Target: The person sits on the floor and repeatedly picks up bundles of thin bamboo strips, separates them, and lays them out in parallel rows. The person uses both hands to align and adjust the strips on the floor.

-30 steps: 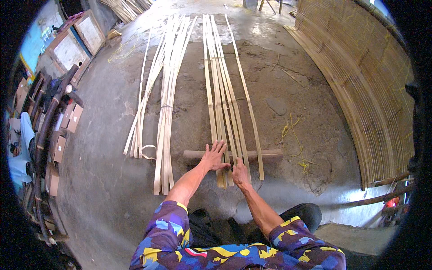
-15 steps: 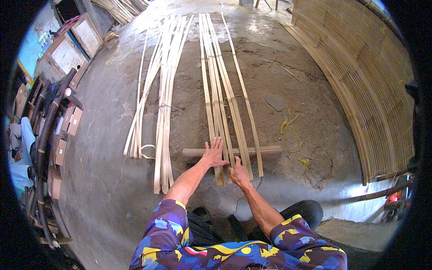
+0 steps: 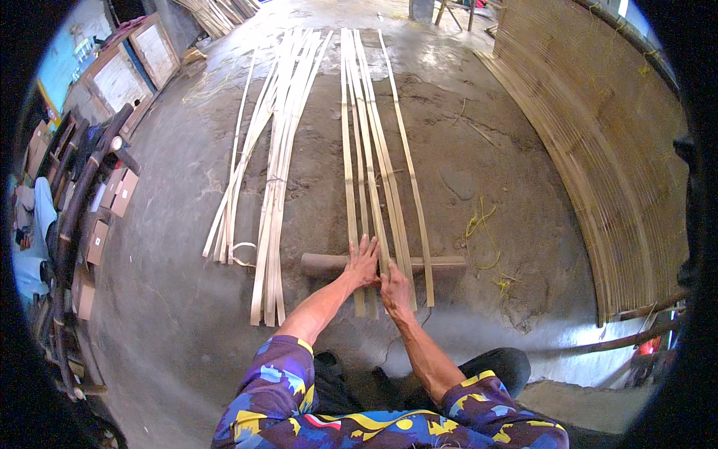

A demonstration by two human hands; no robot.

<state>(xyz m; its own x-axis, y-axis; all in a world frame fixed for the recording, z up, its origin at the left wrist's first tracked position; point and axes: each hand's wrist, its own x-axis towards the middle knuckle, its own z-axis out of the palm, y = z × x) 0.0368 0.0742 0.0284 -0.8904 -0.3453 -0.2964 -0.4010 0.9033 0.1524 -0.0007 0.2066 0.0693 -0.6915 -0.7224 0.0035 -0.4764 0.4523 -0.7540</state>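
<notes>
Long, pale bamboo strips [image 3: 400, 194] run away from me across a half-round wooden block [image 3: 323, 263] on the floor. My left hand [image 3: 363, 263] lies flat over some of them near the block, fingers spread. Right beside it, my right hand [image 3: 395, 290] is closed around the near end of a bamboo strip [image 3: 379, 217]. The fingers of that hand partly hide the strip's end. Another loose bundle of strips [image 3: 274, 209] lies to the left, some crossing one another, with a thin curled piece by their near ends.
A large slatted bamboo screen [image 3: 576, 150] stands along the right. Yellow cord [image 3: 482, 221] lies on the floor near it. At the left is a dark bamboo-pole frame [image 3: 82, 187] with cardboard boxes [image 3: 98, 241]. More strips [image 3: 213, 15] are stacked at the far left.
My right hand's fingers have curled closed around a strip, and the hand has shifted slightly nearer. The left hand has slid a little right. Several strips under the hands have spread apart.
</notes>
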